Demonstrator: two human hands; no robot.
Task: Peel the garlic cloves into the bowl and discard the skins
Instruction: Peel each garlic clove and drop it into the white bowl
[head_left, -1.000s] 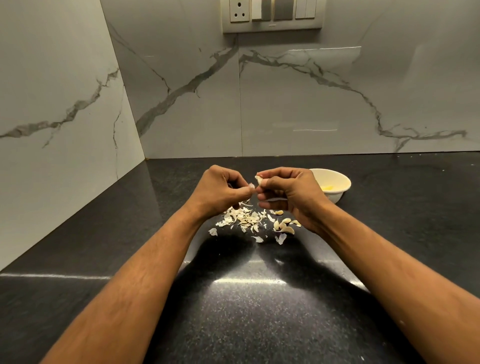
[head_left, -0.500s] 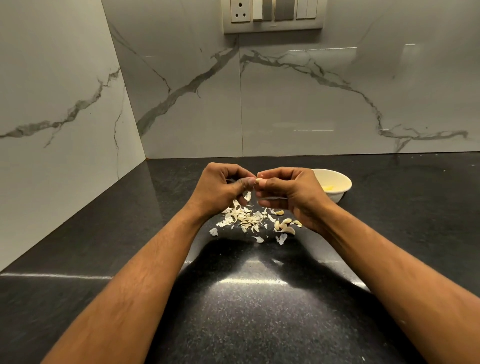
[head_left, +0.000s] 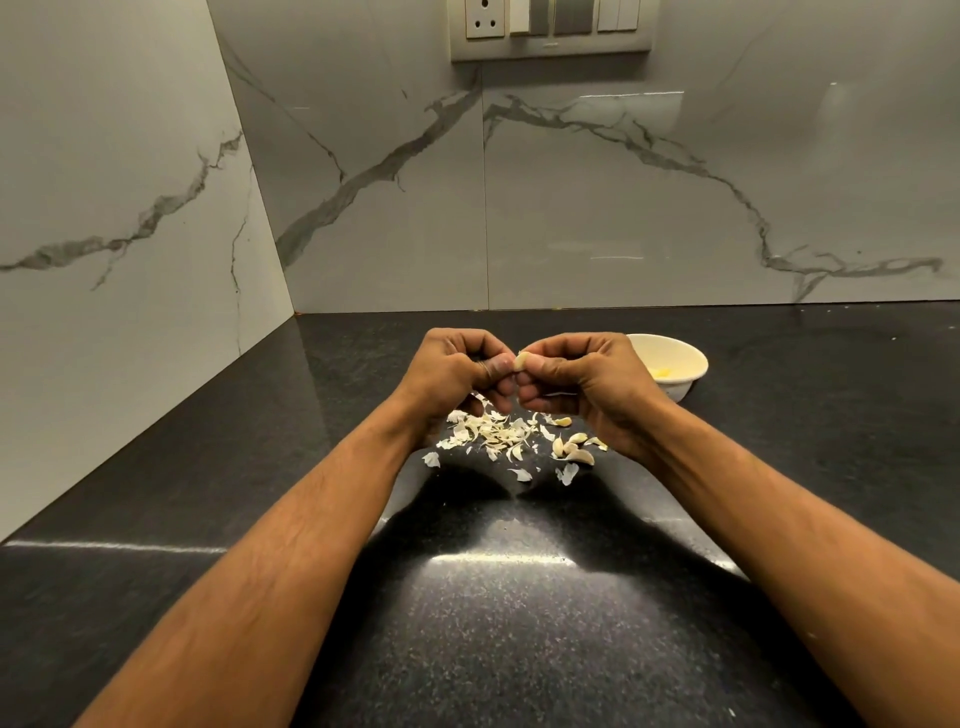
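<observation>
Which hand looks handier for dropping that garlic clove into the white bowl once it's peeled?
Probably the right hand: it pinches the pale garlic clove and sits right beside the small white round bowl, while the left hand is farther away.

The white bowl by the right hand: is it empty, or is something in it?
Not empty. The white bowl stands upright on the counter, with something pale yellow at its bottom; what it is, I cannot tell.

**Two hands on one garlic clove at mid-frame**

At the centre of the frame, the left hand (head_left: 457, 371) and right hand (head_left: 587, 379) meet, fingertips pinching a garlic clove (head_left: 521, 359) between them. Below them, skins (head_left: 493, 434) and unpeeled cloves (head_left: 571, 449) lie scattered on the dark surface (head_left: 519, 623). A white bowl (head_left: 680, 364) sits right of centre, partly behind the right hand.
</observation>
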